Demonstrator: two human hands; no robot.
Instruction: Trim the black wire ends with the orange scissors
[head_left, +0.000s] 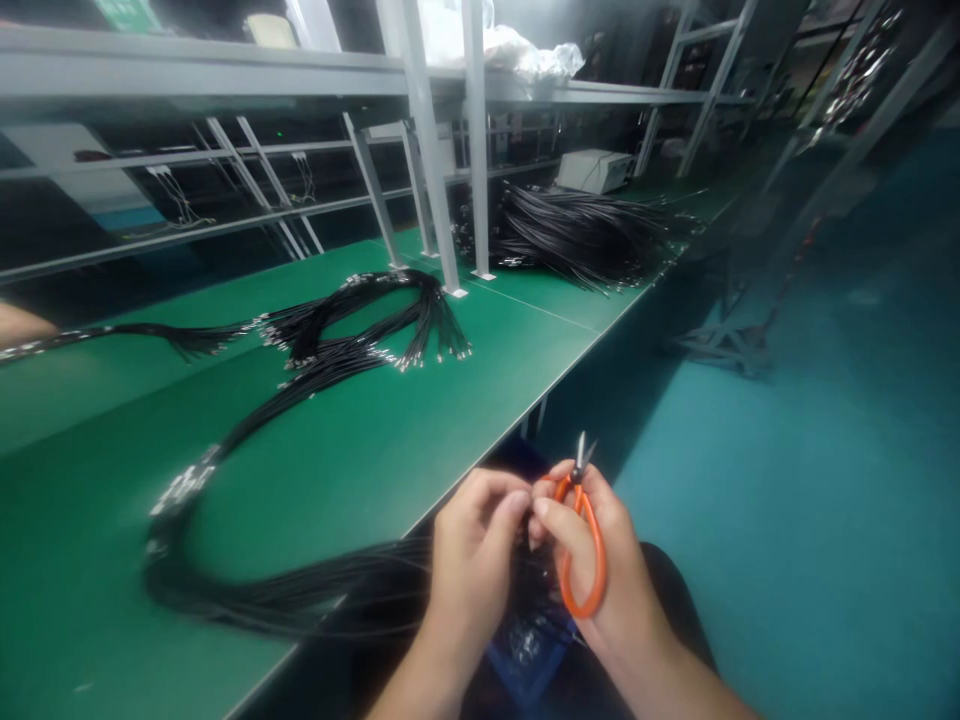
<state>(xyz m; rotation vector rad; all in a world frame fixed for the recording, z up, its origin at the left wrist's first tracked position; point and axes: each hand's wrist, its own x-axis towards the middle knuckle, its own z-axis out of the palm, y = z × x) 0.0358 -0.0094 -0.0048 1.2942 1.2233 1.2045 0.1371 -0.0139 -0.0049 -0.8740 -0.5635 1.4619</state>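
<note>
In front of my lap, my right hand (622, 555) is closed around scissors with orange handles (598, 560). Their short metal blades point up and away from me, slightly apart. My left hand (469, 550) is pinched, its fingertips meeting those of my right hand; what lies between them is too small to make out. A long bundle of black cables (262, 595) curves over the table toward me and passes behind my left hand. White and silvery pieces (187, 485) show along its bend. Loose cable ends below my hands are mostly hidden.
More black cables (375, 300) lie looped on the green table (360, 470); a large pile (577, 235) sits farther back by metal posts (442, 200). Another person's arm (22, 325) is at the left edge. A whitish box (592, 172) stands behind the pile.
</note>
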